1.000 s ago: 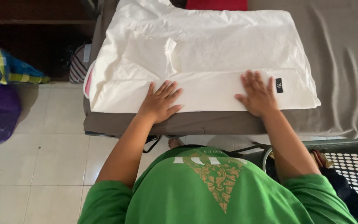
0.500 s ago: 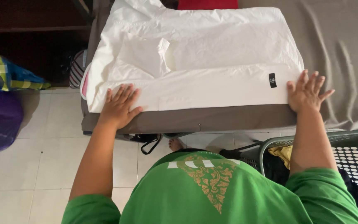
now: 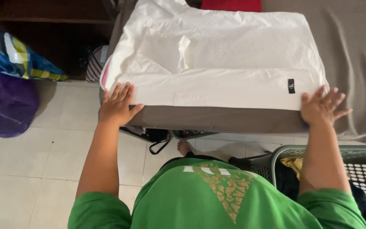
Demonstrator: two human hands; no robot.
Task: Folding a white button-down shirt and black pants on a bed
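between both flat hands, cream shirt (image 3: 225,68)

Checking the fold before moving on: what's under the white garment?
The white garment lies on a grey-brown sheet, with a pink edge peeking out at its left. Anything else beneath is covered. Left hand and right hand press its corners.

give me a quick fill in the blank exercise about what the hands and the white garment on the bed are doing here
1. The left hand lies flat on the ____ near corner of the white garment.
2. The small tag on the garment is ____ in colour.
3. The garment lies on a ____ bed sheet.
4. The right hand is spread with its fingers ____.

Missing words: left; black; grey; open
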